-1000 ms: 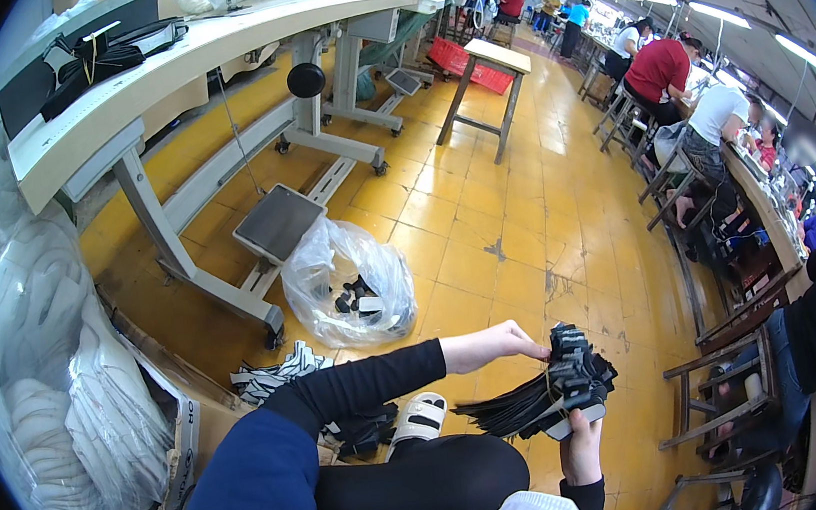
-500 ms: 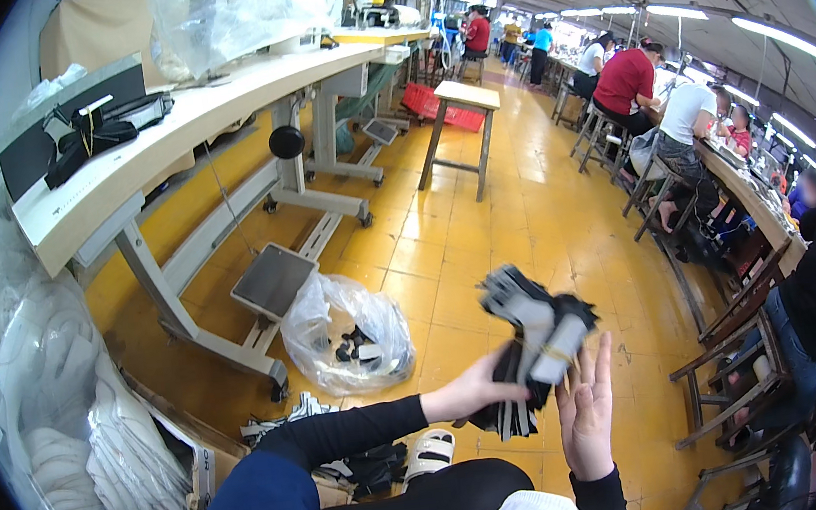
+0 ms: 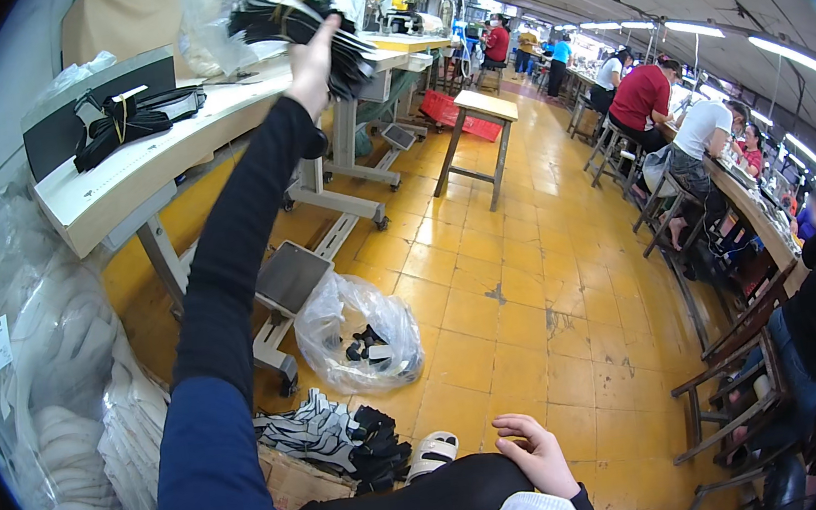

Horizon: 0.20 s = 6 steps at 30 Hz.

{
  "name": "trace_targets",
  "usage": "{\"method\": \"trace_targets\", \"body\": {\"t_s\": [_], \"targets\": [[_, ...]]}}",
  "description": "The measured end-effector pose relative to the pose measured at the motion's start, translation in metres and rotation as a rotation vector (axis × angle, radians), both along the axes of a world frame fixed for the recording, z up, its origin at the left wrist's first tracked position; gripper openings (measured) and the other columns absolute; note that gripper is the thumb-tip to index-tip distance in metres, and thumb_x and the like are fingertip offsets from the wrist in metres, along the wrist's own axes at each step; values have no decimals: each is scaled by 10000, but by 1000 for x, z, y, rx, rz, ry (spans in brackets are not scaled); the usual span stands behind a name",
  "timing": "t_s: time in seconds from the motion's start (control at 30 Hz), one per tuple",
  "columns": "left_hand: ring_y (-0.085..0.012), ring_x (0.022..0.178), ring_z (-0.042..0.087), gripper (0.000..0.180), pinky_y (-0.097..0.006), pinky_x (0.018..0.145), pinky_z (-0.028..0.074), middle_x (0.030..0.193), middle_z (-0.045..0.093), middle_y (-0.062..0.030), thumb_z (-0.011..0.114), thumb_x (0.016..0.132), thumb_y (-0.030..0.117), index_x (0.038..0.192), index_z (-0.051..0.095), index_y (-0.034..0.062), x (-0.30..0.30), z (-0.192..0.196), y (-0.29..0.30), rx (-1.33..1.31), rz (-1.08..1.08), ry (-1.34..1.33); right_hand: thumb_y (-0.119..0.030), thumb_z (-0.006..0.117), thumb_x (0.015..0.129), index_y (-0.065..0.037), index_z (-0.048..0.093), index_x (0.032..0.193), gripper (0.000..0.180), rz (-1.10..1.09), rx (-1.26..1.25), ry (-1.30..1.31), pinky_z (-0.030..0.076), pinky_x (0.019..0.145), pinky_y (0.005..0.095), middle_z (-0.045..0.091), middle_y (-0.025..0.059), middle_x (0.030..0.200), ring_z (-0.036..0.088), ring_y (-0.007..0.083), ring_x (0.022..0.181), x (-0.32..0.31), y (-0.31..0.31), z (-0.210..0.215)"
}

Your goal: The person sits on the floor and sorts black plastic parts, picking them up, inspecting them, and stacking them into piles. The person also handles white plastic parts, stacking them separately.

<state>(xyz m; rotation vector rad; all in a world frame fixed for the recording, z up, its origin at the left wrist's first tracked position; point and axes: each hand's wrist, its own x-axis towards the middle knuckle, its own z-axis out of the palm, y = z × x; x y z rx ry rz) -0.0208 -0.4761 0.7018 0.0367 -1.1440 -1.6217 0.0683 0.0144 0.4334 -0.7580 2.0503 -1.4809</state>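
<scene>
My left arm is stretched far up and forward. My left hand (image 3: 313, 66) is closed round a bundle of black and grey fabric pieces (image 3: 350, 58), tied with a thin yellow band and held above the edge of the work table (image 3: 240, 108). Low over my lap, my right hand (image 3: 540, 460) holds nothing, its fingers loosely bent and apart from the thumb. On the table's left part another tied black bundle (image 3: 123, 124) lies by a dark upright board (image 3: 62, 133). More grey and black pieces (image 3: 333, 435) are heaped on a cardboard box (image 3: 298, 479) by my foot.
A clear plastic bag with black scraps (image 3: 362, 336) stands on the yellow floor near a pedal (image 3: 293, 276). At left are big bags of white pieces (image 3: 62, 395). A wooden stool (image 3: 485, 105) stands ahead. Several people sit along the right-hand bench (image 3: 754, 200).
The bundle went from before my lap up and left to the table in my left hand. My right hand left the bundle's side and dropped toward my lap.
</scene>
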Motion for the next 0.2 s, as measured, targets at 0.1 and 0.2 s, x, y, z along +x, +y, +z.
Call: {"method": "trace_targets", "body": {"t_s": [0.1, 0.2], "targets": [[-248, 968, 539, 606, -365, 819, 502, 1078, 567, -165, 703, 800, 379, 1161, 491, -59, -9, -3, -70, -126, 245, -268, -130, 595, 916, -38, 603, 1205, 303, 238, 30, -39, 430, 968, 307, 596, 93, 1217, 557, 194, 1130, 6, -4, 15], [-348, 1327, 345, 955, -403, 986, 436, 1371, 403, -271, 730, 736, 462, 1360, 323, -136, -35, -17, -49, -260, 878, -517, -174, 522, 949, -32, 534, 1299, 378, 458, 106, 63, 334, 1070, 330, 557, 109, 1317, 502, 218, 1231, 5, -4, 27]]}}
